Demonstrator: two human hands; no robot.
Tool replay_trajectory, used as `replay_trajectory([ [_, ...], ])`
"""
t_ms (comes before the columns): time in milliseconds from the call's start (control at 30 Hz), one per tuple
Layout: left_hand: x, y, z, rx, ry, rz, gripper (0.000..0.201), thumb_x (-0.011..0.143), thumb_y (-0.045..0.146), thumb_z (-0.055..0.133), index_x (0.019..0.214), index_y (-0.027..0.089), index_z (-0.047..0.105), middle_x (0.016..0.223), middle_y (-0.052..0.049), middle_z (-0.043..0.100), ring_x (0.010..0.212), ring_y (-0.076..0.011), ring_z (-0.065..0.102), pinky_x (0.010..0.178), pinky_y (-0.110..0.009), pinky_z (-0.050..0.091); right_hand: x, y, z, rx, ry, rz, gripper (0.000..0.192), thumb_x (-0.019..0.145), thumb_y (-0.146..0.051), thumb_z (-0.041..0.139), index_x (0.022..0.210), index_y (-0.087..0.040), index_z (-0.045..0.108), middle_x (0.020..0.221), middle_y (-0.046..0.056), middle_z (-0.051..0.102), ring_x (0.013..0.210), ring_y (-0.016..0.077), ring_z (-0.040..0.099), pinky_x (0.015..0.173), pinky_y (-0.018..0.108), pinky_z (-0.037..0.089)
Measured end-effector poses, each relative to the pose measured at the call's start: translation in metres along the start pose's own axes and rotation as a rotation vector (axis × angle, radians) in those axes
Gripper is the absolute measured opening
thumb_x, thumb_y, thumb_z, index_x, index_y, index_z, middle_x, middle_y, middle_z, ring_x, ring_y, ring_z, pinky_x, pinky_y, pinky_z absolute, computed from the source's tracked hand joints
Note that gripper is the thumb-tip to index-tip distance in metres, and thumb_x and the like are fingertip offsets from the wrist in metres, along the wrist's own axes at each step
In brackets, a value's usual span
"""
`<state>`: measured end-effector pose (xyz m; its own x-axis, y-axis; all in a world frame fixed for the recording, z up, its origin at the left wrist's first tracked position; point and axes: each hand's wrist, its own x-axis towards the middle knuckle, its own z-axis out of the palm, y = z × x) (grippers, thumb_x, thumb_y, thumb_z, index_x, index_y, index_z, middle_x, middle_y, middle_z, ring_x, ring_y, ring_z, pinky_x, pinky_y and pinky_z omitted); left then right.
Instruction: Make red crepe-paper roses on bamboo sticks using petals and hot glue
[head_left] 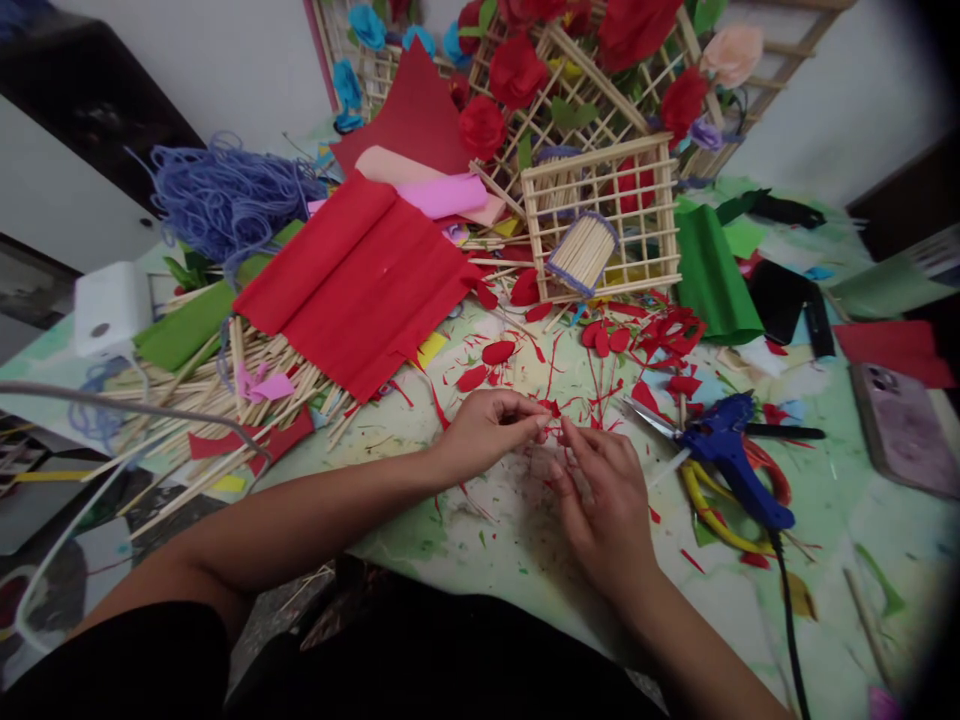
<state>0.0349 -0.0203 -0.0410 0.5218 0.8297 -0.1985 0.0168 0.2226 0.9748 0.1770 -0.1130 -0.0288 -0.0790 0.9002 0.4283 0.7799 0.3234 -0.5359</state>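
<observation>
Over the front of the table, my left hand and my right hand meet with their fingertips close together. A small red paper piece shows between them; the left thumb and forefinger pinch it. My right fingers are bent in at its other side, and whether they grip it too is partly hidden. Beyond my hands lie cut red paper petals and thin red scraps. A blue glue gun rests on yellow-and-orange-handled scissors to the right of my right hand.
A large red crepe paper sheet covers bundled wooden sticks at left. Behind stand a stick lattice box and red paper flowers. Blue-purple yarn is piled at back left. A phone lies far right; the glue gun's cord runs forward.
</observation>
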Motion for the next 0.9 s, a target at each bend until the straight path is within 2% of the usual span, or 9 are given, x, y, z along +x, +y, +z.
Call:
replay_trajectory([
  [100, -0.0016, -0.0040, 0.0006, 0.002, -0.035, 0.034, 0.021, 0.075, 0.032, 0.066, 0.084, 0.013, 0.069, 0.070, -0.003, 0.068, 0.062, -0.0091, 0.060, 0.061, -0.020, 0.048, 0.0001, 0.0010, 0.0017, -0.008, -0.040, 0.005, 0.047, 0.085, -0.014, 0.050, 0.132, -0.013, 0.046, 0.104, 0.013, 0.058, 0.096, 0.0247, 0.048, 0.082, 0.044, 0.044],
  [267, -0.0015, -0.0059, 0.0001, 0.049, -0.015, 0.061, 0.021, 0.075, 0.031, 0.066, 0.086, 0.014, 0.071, 0.074, -0.004, 0.070, 0.068, -0.0113, 0.063, 0.064, -0.023, 0.050, -0.0007, 0.0000, 0.0034, -0.015, -0.046, -0.005, 0.051, 0.085, -0.013, 0.049, 0.135, -0.018, 0.042, 0.105, 0.013, 0.058, 0.097, 0.0251, 0.049, 0.081, 0.046, 0.045],
  [433, -0.0024, -0.0034, 0.0002, 0.105, -0.006, 0.069, 0.020, 0.075, 0.031, 0.065, 0.083, 0.013, 0.071, 0.071, -0.004, 0.069, 0.064, -0.0113, 0.062, 0.061, -0.023, 0.050, -0.0008, -0.0008, 0.0038, -0.052, -0.074, -0.014, 0.050, 0.085, -0.014, 0.048, 0.135, -0.018, 0.042, 0.106, 0.013, 0.058, 0.096, 0.0260, 0.049, 0.081, 0.047, 0.046],
  [667, -0.0036, -0.0016, 0.0002, 0.231, 0.011, 0.086, 0.018, 0.075, 0.026, 0.063, 0.083, 0.012, 0.071, 0.070, -0.004, 0.069, 0.062, -0.0100, 0.061, 0.058, -0.019, 0.048, 0.0002, -0.0028, 0.0030, -0.077, -0.091, -0.038, 0.045, 0.085, -0.011, 0.048, 0.129, -0.011, 0.046, 0.102, 0.015, 0.058, 0.093, 0.0257, 0.046, 0.079, 0.046, 0.047],
  [900, -0.0027, 0.0004, 0.0014, 0.252, 0.037, 0.106, 0.015, 0.072, 0.023, 0.063, 0.076, 0.011, 0.071, 0.065, -0.003, 0.067, 0.056, -0.0082, 0.056, 0.052, -0.018, 0.043, -0.0005, -0.0015, 0.0019, -0.076, -0.081, -0.043, 0.047, 0.084, -0.011, 0.048, 0.131, -0.014, 0.047, 0.101, 0.014, 0.058, 0.092, 0.0252, 0.048, 0.078, 0.045, 0.048],
])
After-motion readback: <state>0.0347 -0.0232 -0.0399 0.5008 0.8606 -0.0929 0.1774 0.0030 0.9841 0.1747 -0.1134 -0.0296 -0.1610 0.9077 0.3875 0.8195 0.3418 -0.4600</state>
